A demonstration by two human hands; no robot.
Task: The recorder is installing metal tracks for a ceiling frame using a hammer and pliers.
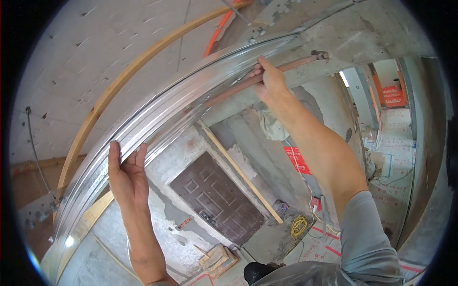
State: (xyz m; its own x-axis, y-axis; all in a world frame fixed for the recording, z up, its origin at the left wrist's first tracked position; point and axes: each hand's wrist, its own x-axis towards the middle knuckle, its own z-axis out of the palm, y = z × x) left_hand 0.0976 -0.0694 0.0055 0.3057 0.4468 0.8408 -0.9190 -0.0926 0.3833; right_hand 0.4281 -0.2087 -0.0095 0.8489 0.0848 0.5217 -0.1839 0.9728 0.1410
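A long, shiny, ridged metal profile point(157, 101) runs overhead in a curve from the lower left to the upper right, bent by the lens. My left hand point(129, 178) is raised to its lower edge, with the thumb and fingertips on the ridged metal. Farther right, my right hand point(269, 81) grips the same edge with curled fingers. Part of its grip is hidden behind the hand. A reddish-brown bar point(234, 91) passes just behind the right hand.
A wooden batten point(102, 102) crosses the ceiling point(95, 57). Below are a brown panelled door point(217, 195), a leaning wooden strip point(241, 171), a coiled yellow cable point(299, 226) and a wooden block point(218, 261). A doorway opens on the right, onto a covered floor point(393, 162).
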